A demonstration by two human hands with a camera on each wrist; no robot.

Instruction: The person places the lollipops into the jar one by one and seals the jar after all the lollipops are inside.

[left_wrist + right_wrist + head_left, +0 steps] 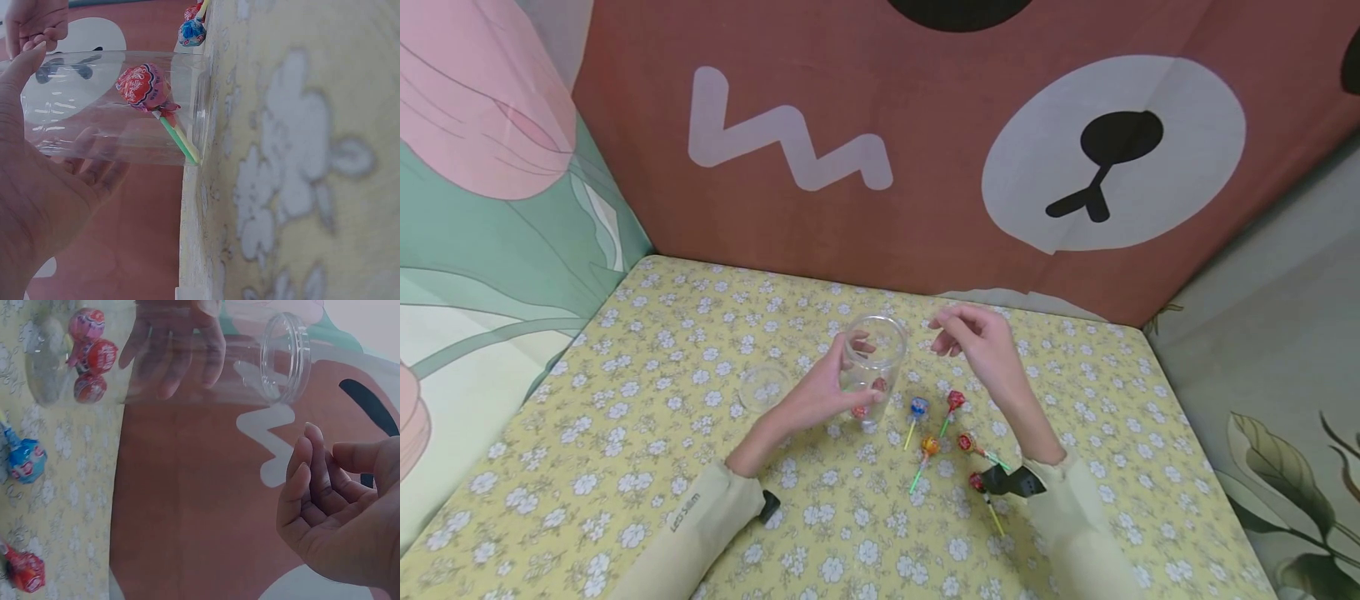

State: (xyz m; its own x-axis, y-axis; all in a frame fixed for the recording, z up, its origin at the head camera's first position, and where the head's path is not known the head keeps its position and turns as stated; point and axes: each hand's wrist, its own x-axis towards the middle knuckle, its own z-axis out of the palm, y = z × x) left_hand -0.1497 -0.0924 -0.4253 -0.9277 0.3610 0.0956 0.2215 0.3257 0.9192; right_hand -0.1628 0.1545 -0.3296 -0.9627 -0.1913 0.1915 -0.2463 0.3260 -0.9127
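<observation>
My left hand grips a clear plastic jar, its fingers and thumb wrapped around the side. The jar stands upright with its mouth uncovered. Red-wrapped lollipops lie at the bottom of it, one with a green stick in the left wrist view. To the right of the jar's mouth, my right hand is raised above the table, fingers loosely bent and holding nothing. Below it on the cloth are a blue lollipop, a red lollipop and an orange lollipop.
Two more red lollipops, one by the right forearm and one partly hidden by the wrist strap, lie nearer me. A clear round lid rests left of the jar. Printed fabric walls enclose the flowered tablecloth.
</observation>
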